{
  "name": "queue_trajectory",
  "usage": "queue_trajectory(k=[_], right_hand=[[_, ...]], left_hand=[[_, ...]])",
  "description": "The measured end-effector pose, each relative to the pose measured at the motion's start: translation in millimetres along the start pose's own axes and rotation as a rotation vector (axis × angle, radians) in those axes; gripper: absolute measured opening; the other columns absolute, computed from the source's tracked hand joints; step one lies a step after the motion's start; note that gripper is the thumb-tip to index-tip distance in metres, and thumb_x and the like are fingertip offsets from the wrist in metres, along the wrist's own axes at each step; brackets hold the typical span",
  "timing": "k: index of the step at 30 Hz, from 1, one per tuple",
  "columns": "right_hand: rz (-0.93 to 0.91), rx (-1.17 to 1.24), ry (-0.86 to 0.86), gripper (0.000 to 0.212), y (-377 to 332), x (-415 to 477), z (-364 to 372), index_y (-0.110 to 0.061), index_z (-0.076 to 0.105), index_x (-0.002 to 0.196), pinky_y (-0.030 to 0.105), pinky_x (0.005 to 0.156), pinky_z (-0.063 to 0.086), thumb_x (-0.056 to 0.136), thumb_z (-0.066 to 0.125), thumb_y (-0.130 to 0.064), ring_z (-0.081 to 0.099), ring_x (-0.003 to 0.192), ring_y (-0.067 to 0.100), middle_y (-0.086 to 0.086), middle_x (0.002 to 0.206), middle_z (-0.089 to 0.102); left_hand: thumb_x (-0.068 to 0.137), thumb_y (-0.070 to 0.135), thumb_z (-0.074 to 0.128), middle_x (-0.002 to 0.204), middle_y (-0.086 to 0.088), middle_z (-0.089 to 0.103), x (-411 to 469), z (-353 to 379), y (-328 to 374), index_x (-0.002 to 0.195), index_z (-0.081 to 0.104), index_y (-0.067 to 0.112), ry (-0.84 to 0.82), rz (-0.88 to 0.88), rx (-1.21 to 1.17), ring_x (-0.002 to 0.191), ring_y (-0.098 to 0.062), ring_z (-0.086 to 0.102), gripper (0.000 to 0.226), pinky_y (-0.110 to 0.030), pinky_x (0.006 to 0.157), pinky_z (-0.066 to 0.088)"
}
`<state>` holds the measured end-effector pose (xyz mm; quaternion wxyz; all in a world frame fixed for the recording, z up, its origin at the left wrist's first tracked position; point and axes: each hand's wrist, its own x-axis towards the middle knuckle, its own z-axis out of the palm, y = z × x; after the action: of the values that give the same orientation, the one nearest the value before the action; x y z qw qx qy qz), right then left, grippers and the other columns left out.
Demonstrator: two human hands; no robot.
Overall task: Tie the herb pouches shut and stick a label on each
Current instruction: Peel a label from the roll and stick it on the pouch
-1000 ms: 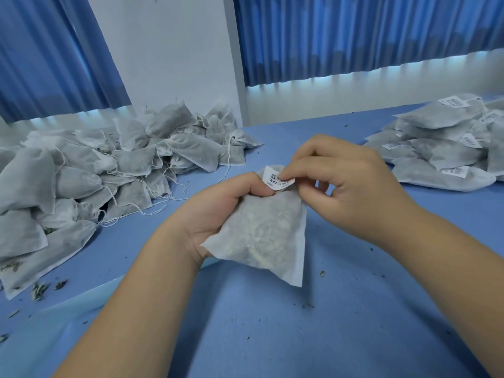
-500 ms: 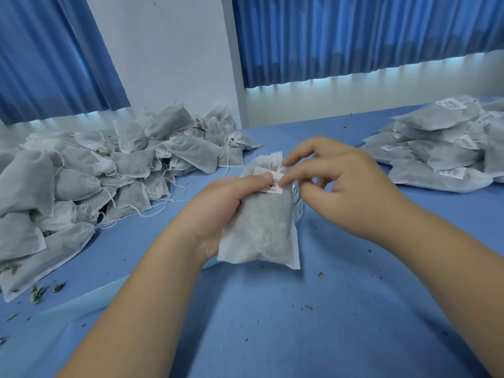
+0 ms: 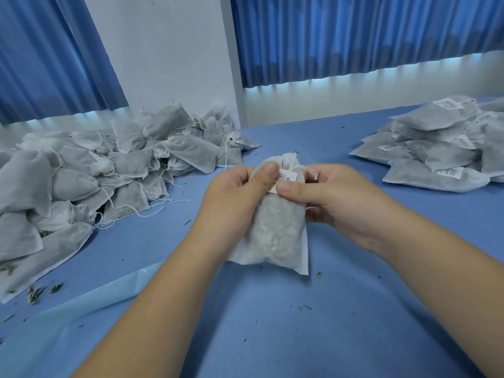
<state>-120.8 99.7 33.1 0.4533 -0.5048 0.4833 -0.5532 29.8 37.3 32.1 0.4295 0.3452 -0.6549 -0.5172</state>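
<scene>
Now the pouch [image 3: 275,236] is held between both hands over the desk [image 3: 300,323]. Its long axis runs straight away from the person, bottom seam nearest and cinched neck farthest. Whether the seam touches the desk cannot be told.

The left grip [image 3: 231,192] wraps the pouch's upper left side. The right grip [image 3: 341,197] curls round the upper right side, its thumb pressing the lower edge of the label [image 3: 286,177]. The label sits just below the neck, between the 2 thumbs. The drawstring [image 3: 305,169] loops toward the right fingers.

The label probably needs smoothing flat next. The labelled pile [image 3: 441,151] lies well to the right, nearer the right grip; the unlabelled heap [image 3: 109,170] lies left.
</scene>
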Motion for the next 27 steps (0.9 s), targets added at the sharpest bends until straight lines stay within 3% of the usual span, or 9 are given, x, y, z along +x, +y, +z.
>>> queue_trajectory(k=[2, 6, 9, 12, 15, 18, 22, 25, 27], right_hand=[[0.011, 0.039, 0.003, 0.025, 1, 1, 0, -0.013, 0.074, 0.088, 0.030, 0.071, 0.056, 0.071, 0.072, -0.031, 0.068, 0.080, 0.019, 0.008, 0.089, 0.074], [0.012, 0.068, 0.095, 0.026, 2, 2, 1, -0.003, 0.073, 0.092, 0.032, 0.068, 0.056, 0.088, 0.064, -0.028, 0.066, 0.077, 0.023, 0.015, 0.092, 0.074], [-0.030, -0.004, 0.190, 0.032, 2, 2, 2, -0.003, 0.074, 0.090, 0.030, 0.062, 0.057, 0.092, 0.062, -0.032, 0.069, 0.071, 0.018, 0.014, 0.087, 0.075], [-0.038, -0.054, 0.237, 0.036, 5, 4, 1, 0.001, 0.071, 0.090, 0.038, 0.073, 0.058, 0.089, 0.066, -0.035, 0.068, 0.072, 0.020, 0.017, 0.088, 0.074], [-0.018, -0.011, 0.143, 0.037, 4, 4, -3, -0.002, 0.073, 0.089, 0.034, 0.073, 0.058, 0.081, 0.071, -0.038, 0.070, 0.076, 0.021, 0.014, 0.088, 0.075], [-0.001, 0.022, 0.035, 0.041, 2, 2, -9, -0.005, 0.073, 0.089, 0.028, 0.069, 0.055, 0.072, 0.070, -0.043, 0.068, 0.077, 0.021, 0.010, 0.085, 0.073], [0.005, -0.038, 0.019, 0.031, 3, 3, -8, -0.002, 0.070, 0.100, 0.026, 0.065, 0.052, 0.091, 0.062, -0.030, 0.063, 0.076, 0.019, 0.007, 0.085, 0.070], [0.024, -0.109, -0.037, 0.017, 0, 1, -6, -0.012, 0.068, 0.099, 0.023, 0.059, 0.049, 0.095, 0.058, -0.025, 0.059, 0.067, 0.013, 0.000, 0.077, 0.067], [0.054, -0.123, -0.084, 0.022, -2, 1, -8, -0.012, 0.067, 0.107, 0.031, 0.068, 0.051, 0.095, 0.058, -0.028, 0.062, 0.076, 0.018, 0.003, 0.089, 0.069]], left_hand=[[0.078, 0.052, 0.067, 0.079, -0.013, 0.067, -1, 1, 0, 0.089, 0.066, -0.001, 0.001, 0.014, -0.018, 0.070, -0.020, 0.060, 0.055, -0.036, 0.067, 0.048], [0.074, 0.055, 0.066, 0.085, -0.014, 0.072, -2, 1, -1, 0.080, 0.070, 0.006, -0.020, 0.008, -0.081, 0.076, -0.022, 0.065, 0.049, -0.038, 0.072, 0.051], [0.072, 0.042, 0.081, 0.095, -0.013, 0.075, -2, 3, -2, 0.095, 0.070, 0.004, -0.080, -0.024, -0.055, 0.085, -0.030, 0.071, 0.046, -0.043, 0.079, 0.056], [0.068, 0.032, 0.077, 0.102, -0.013, 0.075, -3, 7, -5, 0.108, 0.066, 0.005, -0.130, -0.029, -0.037, 0.097, -0.031, 0.072, 0.049, -0.043, 0.084, 0.057], [0.073, 0.032, 0.073, 0.101, -0.015, 0.075, -5, 10, -8, 0.107, 0.067, 0.003, -0.167, -0.019, -0.068, 0.088, -0.023, 0.072, 0.045, -0.032, 0.074, 0.057], [0.080, 0.032, 0.068, 0.099, -0.018, 0.074, -5, 11, -11, 0.101, 0.069, 0.003, -0.171, -0.033, -0.141, 0.086, -0.024, 0.070, 0.037, -0.037, 0.076, 0.055], [0.094, 0.029, 0.063, 0.095, -0.018, 0.075, -2, 14, -11, 0.094, 0.074, 0.004, -0.057, -0.069, -0.219, 0.085, -0.027, 0.070, 0.027, -0.038, 0.077, 0.054], [0.095, 0.034, 0.060, 0.086, -0.011, 0.076, -2, 14, -10, 0.080, 0.077, 0.016, 0.046, -0.065, -0.166, 0.077, -0.019, 0.070, 0.029, -0.034, 0.071, 0.053], [0.094, 0.038, 0.063, 0.089, -0.014, 0.075, -1, 16, -9, 0.083, 0.074, 0.012, 0.079, -0.064, -0.129, 0.074, -0.018, 0.069, 0.030, -0.036, 0.071, 0.053]])
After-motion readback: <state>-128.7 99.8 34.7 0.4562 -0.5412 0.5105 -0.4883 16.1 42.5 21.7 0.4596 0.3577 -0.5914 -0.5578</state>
